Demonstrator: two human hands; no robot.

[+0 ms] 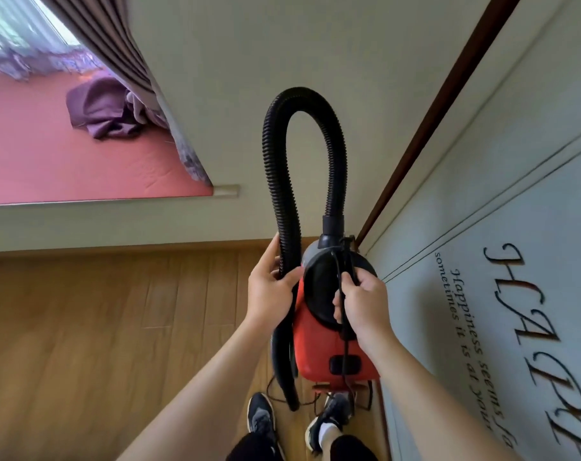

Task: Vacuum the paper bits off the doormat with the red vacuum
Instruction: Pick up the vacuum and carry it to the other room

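Nearest, at 6 o'clock: black trouser knees and two dark shoes [261, 415] on the wood floor [99, 327], with a thin black cord [345, 347] looping down beside them.

Above the shoes, rising from 6 o'clock toward centre: two bare forearms.

Left hand [269, 291], just left of centre, wrapped round the black ribbed hose [272, 144], thumb on the near side and fingers behind.

Right hand [362, 301], just right of centre, fingers curled round the black handle on top of the red vacuum [315, 344], cord pinched in under them.

Vacuum between the two hands, carried over the shoes, red body hanging toward 6 o'clock.

Hose arching from the vacuum's collar up toward 12 o'clock, then down through the left hand, nozzle end hanging beside the red body.

At 3 o'clock, a pale panel with dark lettering [515, 211], edged by a brown strip [442, 104].

Farther, at 12 o'clock, a beige wall [249, 44].

Farthest, at 10 o'clock: a pink mat [49, 161], a crumpled purple cloth [99, 108], a brown curtain [116, 38].
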